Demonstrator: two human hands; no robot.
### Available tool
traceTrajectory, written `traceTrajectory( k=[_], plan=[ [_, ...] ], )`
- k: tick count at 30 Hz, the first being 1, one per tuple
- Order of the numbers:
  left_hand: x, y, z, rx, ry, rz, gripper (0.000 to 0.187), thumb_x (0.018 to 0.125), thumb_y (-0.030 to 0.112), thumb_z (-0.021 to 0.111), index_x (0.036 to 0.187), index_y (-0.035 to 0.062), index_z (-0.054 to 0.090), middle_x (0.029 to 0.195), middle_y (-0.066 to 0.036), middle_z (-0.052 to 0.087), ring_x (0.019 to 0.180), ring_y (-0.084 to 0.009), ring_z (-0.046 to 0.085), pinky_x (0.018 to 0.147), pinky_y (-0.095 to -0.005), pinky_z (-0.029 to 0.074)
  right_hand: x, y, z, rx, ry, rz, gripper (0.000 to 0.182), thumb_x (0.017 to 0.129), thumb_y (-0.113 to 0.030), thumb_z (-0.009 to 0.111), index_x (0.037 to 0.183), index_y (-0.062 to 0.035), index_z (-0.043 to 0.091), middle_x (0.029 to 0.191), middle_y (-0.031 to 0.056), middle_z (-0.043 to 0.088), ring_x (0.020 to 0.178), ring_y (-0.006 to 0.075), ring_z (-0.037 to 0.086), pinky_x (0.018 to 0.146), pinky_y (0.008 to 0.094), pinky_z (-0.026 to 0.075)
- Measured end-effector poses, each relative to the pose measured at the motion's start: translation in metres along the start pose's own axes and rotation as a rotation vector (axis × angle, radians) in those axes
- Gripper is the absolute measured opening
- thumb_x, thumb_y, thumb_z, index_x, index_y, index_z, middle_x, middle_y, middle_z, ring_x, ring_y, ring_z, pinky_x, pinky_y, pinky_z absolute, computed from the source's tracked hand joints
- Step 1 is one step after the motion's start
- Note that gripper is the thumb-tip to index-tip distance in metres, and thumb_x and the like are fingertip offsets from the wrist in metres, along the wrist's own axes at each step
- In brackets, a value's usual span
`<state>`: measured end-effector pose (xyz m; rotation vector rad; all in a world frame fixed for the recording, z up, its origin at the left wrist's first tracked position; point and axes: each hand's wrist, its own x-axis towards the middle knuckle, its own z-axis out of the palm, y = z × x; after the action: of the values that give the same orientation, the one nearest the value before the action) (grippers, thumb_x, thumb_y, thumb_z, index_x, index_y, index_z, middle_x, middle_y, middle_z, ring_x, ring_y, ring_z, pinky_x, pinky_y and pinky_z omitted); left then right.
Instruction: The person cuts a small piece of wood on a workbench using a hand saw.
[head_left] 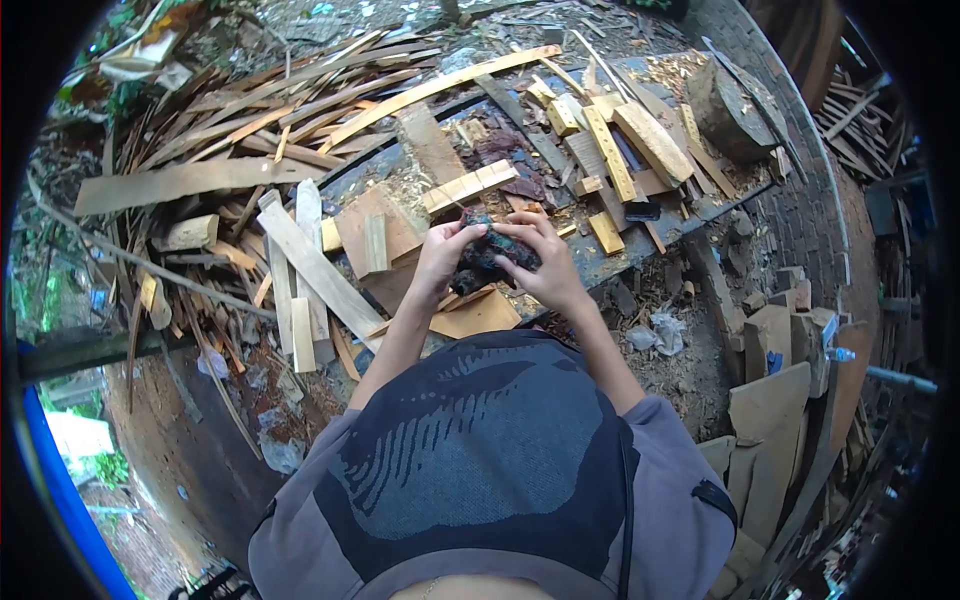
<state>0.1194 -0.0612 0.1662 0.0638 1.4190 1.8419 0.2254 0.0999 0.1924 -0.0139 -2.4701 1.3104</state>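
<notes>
Both my hands meet over the near edge of the workbench, fingers curled round a dark mottled bundle point(482, 262) with green and reddish flecks. What kind of thing it is I cannot make out. My left hand point(447, 252) grips its left side, thumb on top. On the other side my right hand point(545, 258) is closed on it, with the thumb low and the fingers across the top. Just beyond the hands lies a pale wooden bar point(470, 187) with dark marks. A flat light-brown board point(478, 314) is below the hands.
Several wooden blocks and strips, including a yellow bar with holes point(608, 150), lie on the workbench point(690, 222). A log stump point(735, 110) stands at its far right. Scrap planks point(190, 186) heap on the left. Crumpled plastic point(660, 332) and board offcuts point(770, 405) lie lower right.
</notes>
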Motion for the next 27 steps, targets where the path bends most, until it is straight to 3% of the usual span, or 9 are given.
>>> traceTrajectory(
  k=[5, 10, 12, 14, 16, 17, 22, 23, 27],
  plan=[
    [0.003, 0.000, -0.003, 0.128, -0.083, 0.098, 0.025, 0.084, 0.011, 0.064, 0.105, -0.0024, 0.063, 0.091, -0.006, 0.068, 0.077, -0.0086, 0.064, 0.072, -0.0233, 0.052, 0.005, 0.009, -0.006, 0.493, -0.293, 0.448, 0.050, 0.086, -0.017, 0.069, 0.132, -0.0070, 0.049, 0.098, 0.0067, 0.059, 0.084, 0.0122, 0.057, 0.071, 0.0265, 0.046],
    [0.005, -0.003, 0.009, 0.191, 0.022, -0.013, 0.028, 0.084, 0.005, 0.061, 0.110, -0.0050, 0.062, 0.094, -0.006, 0.068, 0.079, -0.0080, 0.063, 0.073, -0.0234, 0.052, 0.007, 0.015, -0.001, 0.224, -0.280, 0.407, 0.046, 0.085, -0.014, 0.068, 0.127, -0.0051, 0.050, 0.084, 0.0040, 0.057, 0.069, 0.0092, 0.051, 0.062, 0.0264, 0.043],
    [0.006, -0.013, 0.016, 0.128, 0.057, 0.009, 0.023, 0.086, 0.011, 0.065, 0.104, -0.0032, 0.066, 0.091, -0.006, 0.069, 0.076, -0.0078, 0.063, 0.068, -0.0220, 0.051, 0.002, 0.029, 0.004, 0.113, -0.268, 0.441, 0.045, 0.084, -0.014, 0.069, 0.124, -0.0049, 0.051, 0.080, 0.0044, 0.057, 0.068, 0.0095, 0.052, 0.063, 0.0260, 0.043],
    [0.006, -0.028, 0.022, 0.041, 0.098, -0.032, 0.023, 0.087, 0.016, 0.069, 0.099, -0.0030, 0.068, 0.089, -0.006, 0.069, 0.075, -0.0072, 0.063, 0.067, -0.0216, 0.050, -0.007, 0.032, 0.010, 0.018, -0.166, 0.431, 0.039, 0.082, -0.015, 0.071, 0.113, -0.0017, 0.052, 0.082, 0.0125, 0.062, 0.074, 0.0233, 0.062, 0.067, 0.0342, 0.048],
    [0.004, -0.045, 0.027, 0.217, 0.121, -0.002, 0.026, 0.086, 0.020, 0.071, 0.098, -0.0029, 0.069, 0.083, -0.003, 0.069, 0.071, -0.0056, 0.061, 0.062, -0.0241, 0.050, -0.020, 0.032, 0.016, -0.135, -0.112, 0.421, 0.036, 0.081, -0.015, 0.071, 0.107, -0.0003, 0.051, 0.086, 0.0174, 0.064, 0.080, 0.0327, 0.065, 0.070, 0.0400, 0.049],
    [0.004, -0.054, 0.027, 0.332, 0.141, 0.021, 0.026, 0.085, 0.021, 0.072, 0.097, -0.0019, 0.070, 0.081, -0.002, 0.069, 0.070, -0.0053, 0.060, 0.061, -0.0245, 0.049, -0.025, 0.030, 0.018, -0.074, -0.087, 0.441, 0.034, 0.080, -0.014, 0.070, 0.102, 0.0003, 0.049, 0.089, 0.0226, 0.063, 0.087, 0.0423, 0.062, 0.074, 0.0467, 0.048],
    [-0.001, -0.073, 0.037, 0.388, 0.138, -0.027, 0.029, 0.083, 0.028, 0.074, 0.094, 0.0010, 0.073, 0.079, -0.003, 0.071, 0.069, -0.0052, 0.059, 0.063, -0.0249, 0.049, -0.052, 0.043, 0.026, -0.173, -0.128, 0.462, 0.032, 0.081, -0.015, 0.067, 0.098, -0.0001, 0.045, 0.090, 0.0265, 0.060, 0.088, 0.0459, 0.059, 0.074, 0.0494, 0.046],
    [-0.001, -0.076, 0.039, 0.495, 0.145, -0.061, 0.039, 0.080, 0.036, 0.076, 0.094, 0.0000, 0.072, 0.079, -0.005, 0.071, 0.070, -0.0068, 0.061, 0.066, -0.0260, 0.049, -0.054, 0.045, 0.027, -0.218, -0.133, 0.424, 0.031, 0.081, -0.015, 0.067, 0.098, -0.0001, 0.045, 0.091, 0.0270, 0.060, 0.087, 0.0465, 0.059, 0.074, 0.0498, 0.046],
    [-0.010, -0.064, 0.050, 0.857, 0.127, -0.032, 0.058, 0.084, 0.051, 0.064, 0.102, -0.0040, 0.062, 0.093, -0.026, 0.067, 0.087, -0.0388, 0.066, 0.077, -0.0429, 0.052, -0.061, 0.045, 0.034, -0.309, -0.159, 0.375, 0.031, 0.083, -0.018, 0.064, 0.098, 0.0002, 0.044, 0.090, 0.0280, 0.058, 0.087, 0.0482, 0.056, 0.074, 0.0508, 0.044]
  ],
)
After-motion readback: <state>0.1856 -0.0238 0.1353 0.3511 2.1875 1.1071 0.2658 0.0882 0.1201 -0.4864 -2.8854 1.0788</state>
